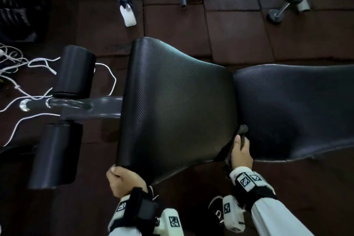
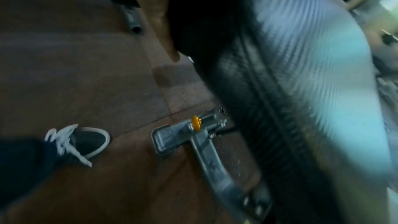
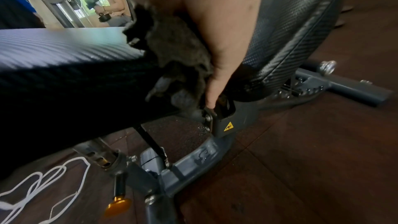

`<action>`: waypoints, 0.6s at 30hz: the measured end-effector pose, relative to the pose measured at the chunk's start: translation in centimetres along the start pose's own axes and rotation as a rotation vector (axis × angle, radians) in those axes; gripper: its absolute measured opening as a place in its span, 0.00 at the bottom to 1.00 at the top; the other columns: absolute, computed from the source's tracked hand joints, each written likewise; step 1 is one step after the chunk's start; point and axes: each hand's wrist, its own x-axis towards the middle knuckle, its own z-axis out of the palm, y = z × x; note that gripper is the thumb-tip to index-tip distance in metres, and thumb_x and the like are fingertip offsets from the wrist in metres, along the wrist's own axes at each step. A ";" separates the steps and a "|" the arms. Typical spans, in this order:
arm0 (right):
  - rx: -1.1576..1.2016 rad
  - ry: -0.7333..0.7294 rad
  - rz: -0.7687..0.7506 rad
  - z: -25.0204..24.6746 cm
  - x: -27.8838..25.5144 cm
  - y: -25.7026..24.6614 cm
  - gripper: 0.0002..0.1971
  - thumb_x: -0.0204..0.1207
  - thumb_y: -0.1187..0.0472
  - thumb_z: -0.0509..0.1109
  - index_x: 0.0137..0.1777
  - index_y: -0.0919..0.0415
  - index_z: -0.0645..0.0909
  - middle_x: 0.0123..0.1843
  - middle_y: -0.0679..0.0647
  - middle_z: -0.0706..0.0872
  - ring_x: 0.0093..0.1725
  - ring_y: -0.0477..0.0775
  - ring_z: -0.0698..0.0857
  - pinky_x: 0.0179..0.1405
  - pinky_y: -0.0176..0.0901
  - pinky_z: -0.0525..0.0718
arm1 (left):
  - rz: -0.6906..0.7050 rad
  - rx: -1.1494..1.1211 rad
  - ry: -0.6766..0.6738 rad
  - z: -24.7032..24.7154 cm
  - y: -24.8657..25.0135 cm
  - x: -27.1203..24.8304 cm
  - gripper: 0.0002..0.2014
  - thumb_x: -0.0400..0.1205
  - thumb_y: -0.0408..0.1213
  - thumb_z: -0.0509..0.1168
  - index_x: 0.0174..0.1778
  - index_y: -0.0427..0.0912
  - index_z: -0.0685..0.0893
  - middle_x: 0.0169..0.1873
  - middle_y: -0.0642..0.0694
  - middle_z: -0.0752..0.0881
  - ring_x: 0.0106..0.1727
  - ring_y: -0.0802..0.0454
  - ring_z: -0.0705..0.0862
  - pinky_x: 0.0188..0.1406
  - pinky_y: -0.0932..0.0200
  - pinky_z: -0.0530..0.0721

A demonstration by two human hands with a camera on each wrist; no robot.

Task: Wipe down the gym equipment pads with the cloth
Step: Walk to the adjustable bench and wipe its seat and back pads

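On a dark brown rubber-tiled gym floor (image 1: 239, 30), a black weight bench stands with its ribbed, carbon-weave vinyl seat pad (image 1: 178, 101) butted against a longer matching back pad (image 1: 297, 109). Two black cylindrical foam rollers (image 1: 74, 71) flank the grey steel frame (image 3: 193, 156) at the seat's far end, beside loose white cord (image 1: 38, 63). The person's left hand (image 1: 124, 180) curls around the seat pad's near corner. Their right hand (image 1: 241, 151) grips a dark grey, fuzzy, crumpled cloth (image 3: 178, 54), pressing it into the gap between the two pads.
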 end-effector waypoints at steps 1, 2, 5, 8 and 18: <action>0.008 0.014 0.034 0.2 -0.5 0.0 0.26 0.82 0.39 0.48 0.78 0.44 0.60 0.69 0.67 0.77 0.68 0.71 0.73 0.67 0.56 0.68 | 0.031 0.023 -0.064 -0.5 -0.6 0.4 0.29 0.81 0.53 0.45 0.64 0.35 0.77 0.59 0.26 0.80 0.58 0.29 0.77 0.59 0.41 0.73; 0.020 0.027 0.069 0.5 -1.2 0.0 0.27 0.82 0.39 0.48 0.79 0.45 0.59 0.70 0.67 0.76 0.70 0.71 0.72 0.69 0.56 0.67 | 0.064 0.052 -0.138 -1.1 -1.2 0.8 0.28 0.84 0.54 0.45 0.65 0.36 0.75 0.59 0.27 0.80 0.59 0.29 0.77 0.59 0.41 0.73; 0.077 0.071 0.153 2.0 -4.0 0.0 0.31 0.83 0.41 0.49 0.83 0.49 0.50 0.74 0.69 0.71 0.73 0.71 0.70 0.71 0.55 0.65 | 0.160 0.108 -0.466 -3.6 -1.9 2.1 0.25 0.88 0.52 0.45 0.73 0.40 0.69 0.69 0.33 0.75 0.68 0.36 0.73 0.65 0.47 0.69; 0.172 0.090 0.240 4.4 -7.7 -0.8 0.34 0.84 0.42 0.50 0.84 0.54 0.41 0.74 0.71 0.70 0.72 0.71 0.71 0.70 0.53 0.67 | 0.250 0.206 -0.760 -5.7 -1.7 3.7 0.31 0.85 0.56 0.44 0.81 0.42 0.59 0.78 0.39 0.66 0.78 0.43 0.65 0.73 0.54 0.62; 0.268 -0.072 0.204 10.5 -18.7 -2.6 0.34 0.84 0.44 0.51 0.83 0.51 0.38 0.72 0.68 0.74 0.70 0.67 0.75 0.68 0.48 0.69 | 0.354 0.420 -1.084 -6.3 -1.1 8.0 0.49 0.73 0.75 0.43 0.83 0.42 0.53 0.80 0.42 0.64 0.81 0.49 0.62 0.81 0.48 0.58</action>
